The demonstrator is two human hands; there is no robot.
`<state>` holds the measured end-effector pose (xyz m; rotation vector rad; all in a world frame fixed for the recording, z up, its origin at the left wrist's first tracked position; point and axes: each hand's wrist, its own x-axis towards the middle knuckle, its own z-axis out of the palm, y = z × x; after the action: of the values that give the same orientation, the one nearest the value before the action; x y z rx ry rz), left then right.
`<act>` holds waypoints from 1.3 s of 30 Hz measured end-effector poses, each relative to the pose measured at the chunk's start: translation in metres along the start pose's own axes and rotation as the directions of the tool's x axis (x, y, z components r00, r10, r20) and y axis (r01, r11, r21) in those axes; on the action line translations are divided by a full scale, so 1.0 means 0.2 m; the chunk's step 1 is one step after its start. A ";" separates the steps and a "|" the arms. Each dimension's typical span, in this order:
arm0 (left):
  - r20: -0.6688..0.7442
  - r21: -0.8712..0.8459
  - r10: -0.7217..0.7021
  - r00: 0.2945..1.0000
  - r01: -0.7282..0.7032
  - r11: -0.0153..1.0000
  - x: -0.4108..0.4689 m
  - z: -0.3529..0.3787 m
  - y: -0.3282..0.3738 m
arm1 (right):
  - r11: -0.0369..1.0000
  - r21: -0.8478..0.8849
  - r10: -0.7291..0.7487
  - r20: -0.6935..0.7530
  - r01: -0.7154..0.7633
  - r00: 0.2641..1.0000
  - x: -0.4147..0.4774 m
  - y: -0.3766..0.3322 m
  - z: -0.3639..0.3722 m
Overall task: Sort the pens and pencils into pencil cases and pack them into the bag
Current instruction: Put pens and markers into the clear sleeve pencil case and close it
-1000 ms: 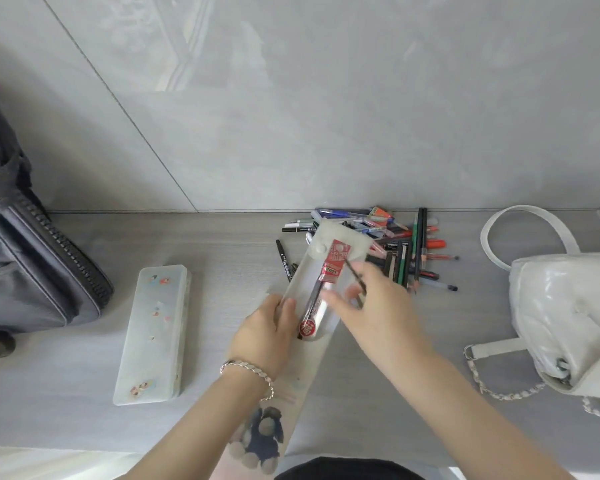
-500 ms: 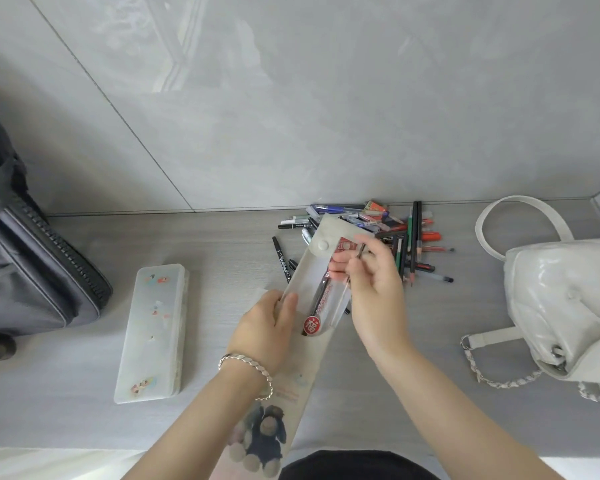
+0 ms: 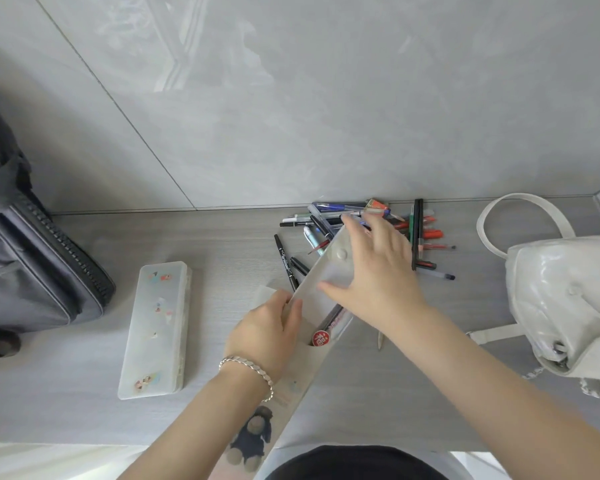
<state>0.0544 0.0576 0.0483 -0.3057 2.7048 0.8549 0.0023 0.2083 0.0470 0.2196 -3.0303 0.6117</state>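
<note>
Left hand (image 3: 267, 327) grip: pinching the mouth edge of the translucent soft pencil pouch (image 3: 331, 268), which lies diagonally on the grey table (image 3: 222, 244). Right hand (image 3: 371, 271) grip released: fingers spread over the pouch's snap flap, touching it. Red-capped pen (image 3: 321, 337) lies in the pouch opening between the two hands. Loose pile of pens and pencils (image 3: 421, 233) sits at the table's back by the wall, just beyond the flap. Frosted hard plastic pencil box (image 3: 156, 327) is closed and lies left of the pouch, apart from it. Dark grey backpack (image 3: 32, 258) far left, white leather handbag (image 3: 561, 296) far right.
</note>
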 end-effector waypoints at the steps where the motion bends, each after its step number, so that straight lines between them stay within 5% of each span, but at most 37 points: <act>1: -0.001 0.017 0.002 1.000 -0.002 1.000 0.00 0.00 0.00 | 0.998 -0.059 -0.018 0.052 0.021 0.999 0.01 -0.01 0.00; 4: 0.002 0.058 0.005 1.000 -0.005 0.998 -0.01 0.00 -0.01 | 0.996 -0.071 -0.048 0.086 0.055 0.995 0.03 0.00 -0.02; 7: 0.013 0.032 0.008 1.000 -0.008 0.999 -0.01 0.01 -0.05 | 0.958 0.270 0.098 0.008 -0.096 0.995 0.09 0.05 -0.07; 10: 0.052 -0.075 0.027 0.998 -0.023 0.997 -0.01 0.00 -0.10 | 0.792 0.575 0.244 0.014 -0.207 0.970 0.17 0.16 -0.13; 16: 0.018 -0.148 -0.124 0.992 0.125 0.981 0.09 -0.05 -0.16 | 0.505 0.808 0.349 0.129 -0.303 0.928 0.20 0.18 -0.01; 20: -0.027 -0.166 -0.271 0.962 0.263 0.951 0.18 -0.11 -0.23 | 0.877 0.402 0.213 0.165 -0.263 0.963 0.14 0.10 0.20; 24: -0.068 -0.182 -0.305 0.950 0.289 0.940 0.19 -0.14 -0.27 | 1.000 -0.011 0.017 0.362 -0.014 0.932 0.12 -0.01 0.40; 30: -0.056 -0.260 -0.342 0.938 0.317 0.912 0.19 -0.15 -0.34 | 0.988 -0.146 0.018 0.457 0.055 0.889 0.20 -0.08 0.48; 33: -0.054 -0.277 -0.353 0.934 0.326 0.904 0.20 -0.15 -0.37 | 0.960 -0.145 -0.145 0.481 0.242 0.865 0.25 -0.09 0.44; 39: -0.036 -0.267 -0.360 0.932 0.338 0.902 0.22 -0.15 -0.38 | 0.586 -0.276 -0.392 0.727 0.762 0.564 0.35 -0.10 0.46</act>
<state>0.0279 -0.0260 0.0175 -0.8739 2.4933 1.0974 -0.0658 0.1446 -0.0247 1.6373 -3.0920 -0.5572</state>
